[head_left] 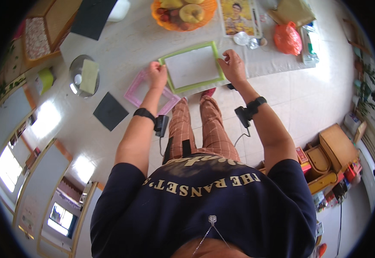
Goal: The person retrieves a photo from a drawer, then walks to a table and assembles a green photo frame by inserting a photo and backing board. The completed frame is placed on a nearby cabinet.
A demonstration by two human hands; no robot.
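Black square sheet (110, 111) laid flat on pale floor (307, 99). Pink frame (132, 91) partly covered by green frame (192, 67). Green frame pinched at left edge by left hand (157, 74), fingers closed; right edge pressed by right hand (232, 66), grip closed. Step judged: frame being positioned; careful alignment needed next. Frame rigid, rectangular, white matte panel inside.

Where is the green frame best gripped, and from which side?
Grip the green frame by its two short side rails, one from each side. It lies flat on the floor, and the left hand and right hand already sit at those edges.
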